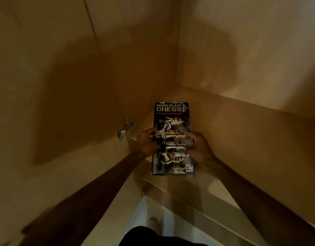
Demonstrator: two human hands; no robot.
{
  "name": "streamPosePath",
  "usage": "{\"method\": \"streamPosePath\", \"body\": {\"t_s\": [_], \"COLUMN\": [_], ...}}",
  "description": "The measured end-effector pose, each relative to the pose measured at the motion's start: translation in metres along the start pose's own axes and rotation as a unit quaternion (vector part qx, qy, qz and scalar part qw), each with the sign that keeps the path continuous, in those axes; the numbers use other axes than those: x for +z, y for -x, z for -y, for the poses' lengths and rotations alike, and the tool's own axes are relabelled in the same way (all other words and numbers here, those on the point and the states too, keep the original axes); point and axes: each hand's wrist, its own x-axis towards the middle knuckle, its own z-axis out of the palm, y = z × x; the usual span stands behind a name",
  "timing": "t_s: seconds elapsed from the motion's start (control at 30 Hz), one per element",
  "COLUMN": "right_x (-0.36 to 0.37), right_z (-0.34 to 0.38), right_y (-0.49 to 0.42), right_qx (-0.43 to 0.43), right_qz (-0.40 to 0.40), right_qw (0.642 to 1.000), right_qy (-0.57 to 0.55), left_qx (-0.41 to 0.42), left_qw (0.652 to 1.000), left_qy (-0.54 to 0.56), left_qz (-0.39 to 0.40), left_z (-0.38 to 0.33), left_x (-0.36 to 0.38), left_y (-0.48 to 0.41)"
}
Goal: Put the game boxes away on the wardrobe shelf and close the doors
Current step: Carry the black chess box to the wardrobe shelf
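Item: chess box [172,139], dark, printed "BRAIN BLAZE CHESS" with gold and silver pieces. It lies flat, long axis running inward, on the wardrobe shelf [241,132], its near end at the shelf's front edge.

Left hand [146,142]: closed on the box's left long edge, thumb over the printed top.

Right hand [199,146]: closed on the box's right long edge, fingers curled over the top face. Whether the box rests fully on the shelf cannot be told.

Metal hinge [125,129]: left of the box, on the wardrobe side panel [64,86].

Rear panel [139,59]: beyond the box's far end, shadowed.
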Motion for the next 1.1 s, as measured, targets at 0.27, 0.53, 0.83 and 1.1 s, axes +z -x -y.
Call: {"method": "streamPosePath", "body": {"t_s": [0.27,0.53,0.83,1.1], "right_x": [-0.017,-0.007,0.02,0.017], "right_z": [-0.034,-0.043,-0.037,-0.039], "right_y": [-0.068,-0.081,-0.115,-0.126], "right_qx": [-0.025,-0.107,-0.108,-0.062], "right_qz": [-0.021,0.144,0.195,0.189], "right_qw": [0.996,0.97,0.957,0.967], "right_qy": [0.082,0.165,0.188,0.156], "left_qx": [0.092,0.083,-0.039,-0.052], "left_qw": [0.906,0.9,0.896,0.947], "left_qy": [-0.335,-0.427,-0.442,-0.314], "left_qz": [0.242,-0.007,-0.017,-0.035], "left_z": [0.01,0.014,0.018,0.015], "left_x": [-0.007,-0.015,-0.01,-0.01], "left_y": [-0.092,-0.072,-0.066,-0.07]}}
